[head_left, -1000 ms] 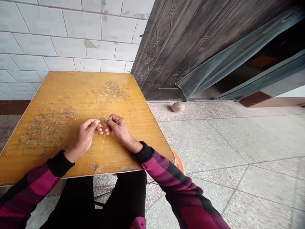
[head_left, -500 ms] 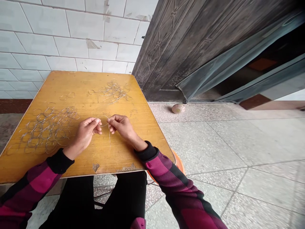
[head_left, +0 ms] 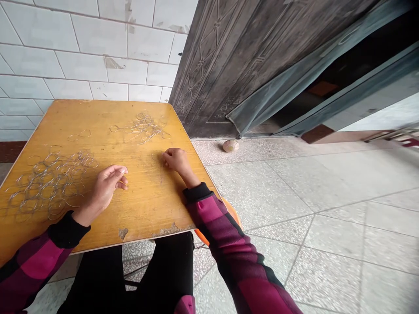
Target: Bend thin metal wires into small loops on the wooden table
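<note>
My right hand is pinched on a thin piece of wire whose tail trails down across the yellow wooden table. My left hand rests on the tabletop with its fingers loosely curled and apart, holding nothing that I can see. To its left lies a spread of linked wire rings. A smaller heap of loose wire pieces sits at the far side of the table, beyond my right hand.
A white tiled wall stands behind the table. A dark metal door leans open at the right. A small ball lies on the speckled floor near the door. An orange stool edge shows under my right arm.
My hands have come apart. The right hand carried the wire away and up the table toward the loose heap; the left hand let go and dropped to the tabletop. The view turned right.
</note>
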A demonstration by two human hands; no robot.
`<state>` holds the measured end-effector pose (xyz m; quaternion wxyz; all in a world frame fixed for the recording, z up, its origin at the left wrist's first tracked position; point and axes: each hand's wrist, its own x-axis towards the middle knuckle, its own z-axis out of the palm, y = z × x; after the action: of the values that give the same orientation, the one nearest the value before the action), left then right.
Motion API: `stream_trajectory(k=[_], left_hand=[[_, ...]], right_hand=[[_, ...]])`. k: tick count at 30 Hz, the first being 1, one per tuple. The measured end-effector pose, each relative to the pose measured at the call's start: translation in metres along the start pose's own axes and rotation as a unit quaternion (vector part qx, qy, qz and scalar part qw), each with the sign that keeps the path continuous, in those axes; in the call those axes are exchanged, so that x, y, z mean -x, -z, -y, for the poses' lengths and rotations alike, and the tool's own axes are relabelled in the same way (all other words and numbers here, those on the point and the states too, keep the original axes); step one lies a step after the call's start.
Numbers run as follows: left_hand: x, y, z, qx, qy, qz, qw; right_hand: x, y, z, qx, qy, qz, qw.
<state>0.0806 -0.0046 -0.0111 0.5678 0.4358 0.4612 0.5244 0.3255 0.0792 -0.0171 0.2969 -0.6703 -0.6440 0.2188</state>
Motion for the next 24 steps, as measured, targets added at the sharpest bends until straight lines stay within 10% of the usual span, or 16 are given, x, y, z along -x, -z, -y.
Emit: stream_trajectory(k=[8, 19, 24], left_hand=[[-0.001, 0.005, -0.007, -0.017, -0.025, -0.002, 1.0], [-0.006, 0.049, -0.059, -0.028, -0.182, -0.139, 0.973], [0.007, 0.084, -0.076, -0.218, -0.176, -0.102, 0.955]], right_hand=[[-0.001, 0.013, -0.002, 0.057, 0.012, -0.069, 0.996], [0.019, -0.001, -0.002, 0.146, 0.255, 0.027, 0.955], [0.02, -0.004, 0.0, 0.097, 0.333, -0.022, 0.938]])
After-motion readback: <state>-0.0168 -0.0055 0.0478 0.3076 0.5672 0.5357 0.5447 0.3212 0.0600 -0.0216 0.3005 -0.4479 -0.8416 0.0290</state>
